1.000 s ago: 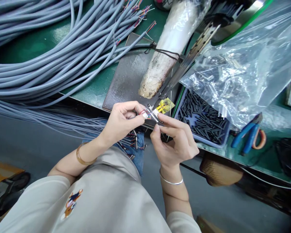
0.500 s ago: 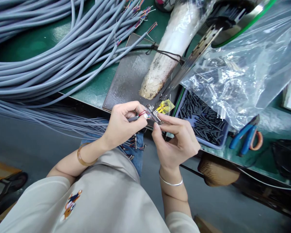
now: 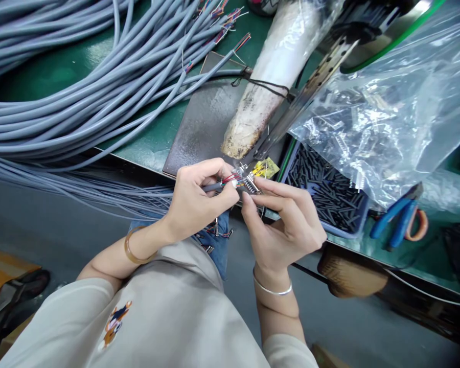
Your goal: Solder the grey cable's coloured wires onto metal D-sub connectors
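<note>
My left hand (image 3: 199, 199) is closed around the end of a grey cable (image 3: 212, 187), thumb and forefinger pinching near its fanned-out coloured wires (image 3: 229, 178). These wires run to a small metal multi-pin connector (image 3: 250, 183). At the connector's other side, my right hand (image 3: 287, 220) grips its edge between thumb and fingertips. Just behind the connector, a piece of yellow tape or label (image 3: 266, 167) lies near the tip of a soldering iron-like metal rod (image 3: 287, 122). Fingers hide part of the connector and wire ends.
Bundled grey cables (image 3: 80, 117) cover the bench's left. A plastic-wrapped white roll (image 3: 268, 76) rests on a dark plate (image 3: 199, 112). Rightward are a blue tray (image 3: 354, 234) of black tubes, a clear bag (image 3: 379, 112) of metal parts and cutting pliers (image 3: 400, 217). Wired connectors (image 3: 216, 226) hang over my lap.
The whole view has shifted slightly. Both hands, with the cable and connector, appear a little farther right, and their grip looks the same.
</note>
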